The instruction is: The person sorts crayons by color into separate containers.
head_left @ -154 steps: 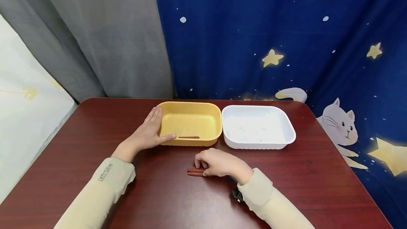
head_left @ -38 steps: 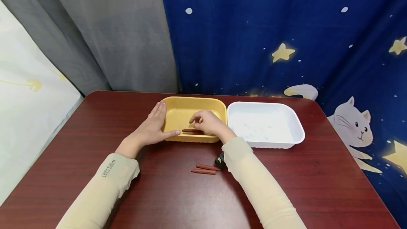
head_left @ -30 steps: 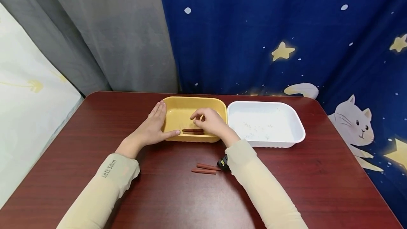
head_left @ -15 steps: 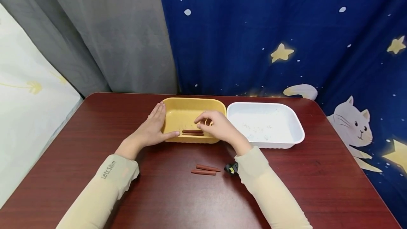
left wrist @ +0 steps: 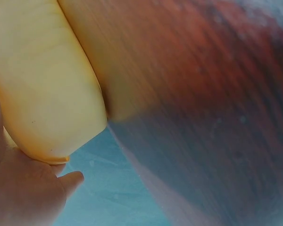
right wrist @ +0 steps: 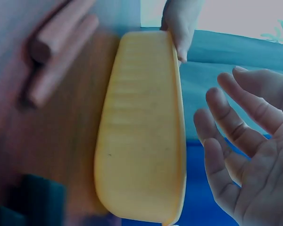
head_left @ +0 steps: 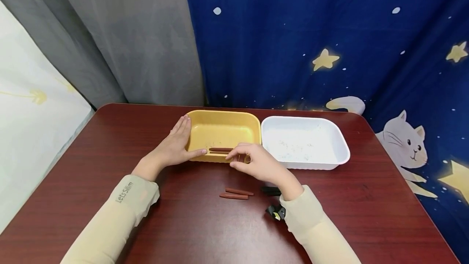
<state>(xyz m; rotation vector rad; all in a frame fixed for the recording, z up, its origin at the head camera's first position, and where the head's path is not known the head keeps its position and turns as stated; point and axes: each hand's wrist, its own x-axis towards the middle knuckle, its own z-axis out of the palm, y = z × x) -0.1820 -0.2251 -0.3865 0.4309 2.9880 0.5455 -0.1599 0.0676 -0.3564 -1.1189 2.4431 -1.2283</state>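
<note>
My left hand point(head_left: 170, 141) lies against the left end of a yellow plastic tray point(head_left: 225, 116), its fingers straight and the thumb along the front rim. Two dark red-brown sticks, like crayons, lie inside by the front wall; one crayon-like stick point(head_left: 221, 149) shows plainly. My right hand point(head_left: 258, 162) hovers over the tray's front right edge, fingers loosely bent. In the right wrist view nothing is between its fingers point(right wrist: 236, 127). On the table in front, two more red-brown sticks point(head_left: 236, 194) lie side by side, each with a tapered end.
A white plastic tray point(head_left: 342, 156) with specks on its floor stands right of the yellow one. Dark stick-like things point(head_left: 270, 190) lie near the right wrist, by a black strapped device point(head_left: 275, 212). The table's point(head_left: 190, 223) far edge runs close behind the trays, before curtains.
Five seconds ago, the right hand was at the sticks on the table and one stick showed in the tray; now two do. Lately the empty right hand has drawn back toward me.
</note>
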